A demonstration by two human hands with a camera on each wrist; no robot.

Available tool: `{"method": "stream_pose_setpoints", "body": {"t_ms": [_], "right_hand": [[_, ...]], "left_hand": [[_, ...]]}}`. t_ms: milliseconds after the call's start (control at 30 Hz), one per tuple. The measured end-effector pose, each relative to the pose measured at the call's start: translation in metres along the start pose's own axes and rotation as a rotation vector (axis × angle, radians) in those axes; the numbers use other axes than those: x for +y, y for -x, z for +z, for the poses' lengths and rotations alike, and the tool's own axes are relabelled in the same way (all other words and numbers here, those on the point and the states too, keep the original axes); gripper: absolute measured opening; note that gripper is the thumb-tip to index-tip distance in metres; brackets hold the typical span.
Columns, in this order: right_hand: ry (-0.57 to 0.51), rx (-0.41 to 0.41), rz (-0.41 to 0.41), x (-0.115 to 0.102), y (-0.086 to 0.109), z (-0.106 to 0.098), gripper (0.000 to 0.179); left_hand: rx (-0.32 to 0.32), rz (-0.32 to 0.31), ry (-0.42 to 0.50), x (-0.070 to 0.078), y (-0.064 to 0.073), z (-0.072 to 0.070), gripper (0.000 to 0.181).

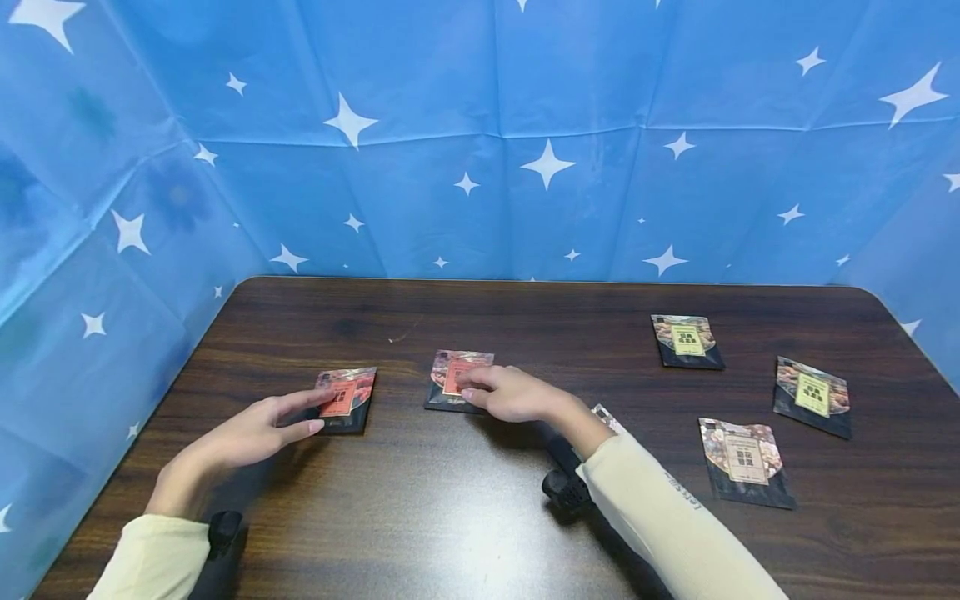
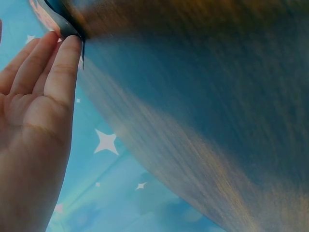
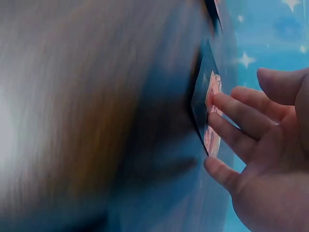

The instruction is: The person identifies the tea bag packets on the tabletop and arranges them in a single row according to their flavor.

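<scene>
In the head view my left hand (image 1: pixel 247 429) reaches over a flat dark packet with a red label (image 1: pixel 347 402), its fingertips on the left part of it. Seen from the left wrist, the fingers of that hand are fairly straight and meet the packet's edge (image 2: pixel 60 21). Further right, my right hand (image 1: pixel 517 394) lies with its fingertips over a second red-labelled packet (image 1: pixel 450 379). The right wrist view shows its fingers spread and lightly bent against the face of that packet (image 3: pixel 205 96), the thumb apart.
On the right of the brown table (image 1: pixel 420 517) lie two yellow-labelled packets, one at the back (image 1: pixel 686 340) and one near the side (image 1: pixel 812 396). A packet with a beige label (image 1: pixel 746 461) lies closer. Another packet (image 1: pixel 606 417) is mostly hidden by the right forearm. Blue star-patterned cloth (image 1: pixel 420 192) hangs behind.
</scene>
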State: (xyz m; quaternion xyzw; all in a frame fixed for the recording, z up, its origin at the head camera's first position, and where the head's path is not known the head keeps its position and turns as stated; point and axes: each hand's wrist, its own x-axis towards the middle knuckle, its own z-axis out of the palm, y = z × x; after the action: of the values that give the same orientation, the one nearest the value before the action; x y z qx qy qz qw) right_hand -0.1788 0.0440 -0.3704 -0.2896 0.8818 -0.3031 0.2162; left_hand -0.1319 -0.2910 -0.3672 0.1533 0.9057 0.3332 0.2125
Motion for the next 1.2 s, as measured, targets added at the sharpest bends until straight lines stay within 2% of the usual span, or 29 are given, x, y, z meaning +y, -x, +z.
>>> {"method": "stream_pose_setpoints", "body": {"t_ms": [233,500,800,1000,1200], "right_hand": [[-0.005,-0.038,-0.08,-0.024,-0.012,0.021,0.036],[-0.005,-0.069,-0.088,-0.035,-0.018,0.03,0.037],[0.01,-0.089,-0.078,-0.039,-0.02,0.031,0.038],[-0.026,-0.059,-0.105,-0.039,-0.015,0.021,0.038],[-0.045,-0.001,-0.103,-0.025,0.001,-0.004,0.039]], "left_hand": [[-0.008,0.0,-0.005,0.001,-0.002,0.0,0.056],[-0.004,-0.034,-0.002,0.003,-0.006,-0.001,0.057],[-0.011,-0.028,-0.001,0.002,-0.004,-0.001,0.057],[-0.003,-0.024,-0.011,0.002,-0.003,-0.001,0.056],[0.001,-0.021,0.012,0.002,-0.002,0.0,0.055]]}}
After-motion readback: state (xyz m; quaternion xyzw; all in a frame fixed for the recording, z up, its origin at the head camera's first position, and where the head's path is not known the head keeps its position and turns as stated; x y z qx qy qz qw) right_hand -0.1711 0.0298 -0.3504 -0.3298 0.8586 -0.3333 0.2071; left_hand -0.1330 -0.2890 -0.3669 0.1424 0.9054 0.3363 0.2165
